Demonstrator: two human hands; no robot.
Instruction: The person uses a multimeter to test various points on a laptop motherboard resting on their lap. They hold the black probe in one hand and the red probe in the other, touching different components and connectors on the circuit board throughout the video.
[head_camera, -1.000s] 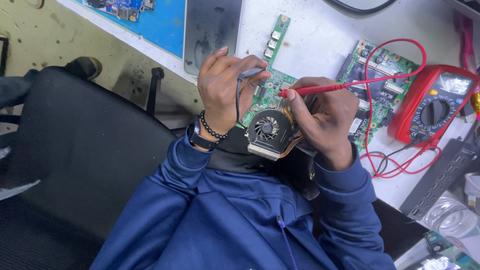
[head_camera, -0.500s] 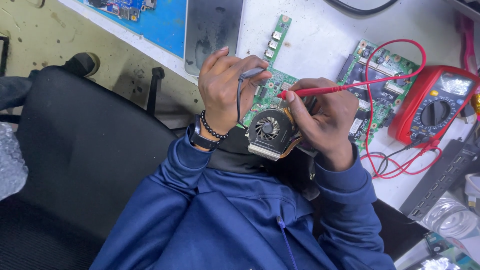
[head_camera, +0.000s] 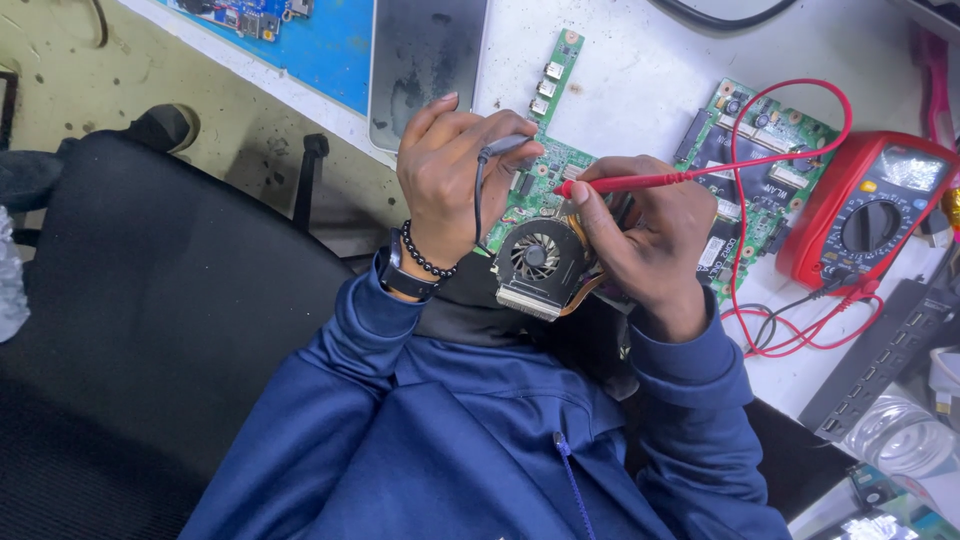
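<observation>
Left hand (head_camera: 445, 185): wrist bent, fingers curled, pinching black probe (head_camera: 505, 148) onto the board.
Right hand (head_camera: 645, 235): fingers closed round red probe (head_camera: 625, 182), tip pointing left.
Circuit board (head_camera: 545, 175): green, on white desk (head_camera: 640, 70), between both hands, fan (head_camera: 538, 255) at its near edge.
Multimeter (head_camera: 870, 215): red, right, well apart.

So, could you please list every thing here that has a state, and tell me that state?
Left hand: holds black probe on green circuit board.
Right hand: holds red probe on the board.
Cooling fan: mounted on the board.
Red multimeter: leads plugged in.
</observation>
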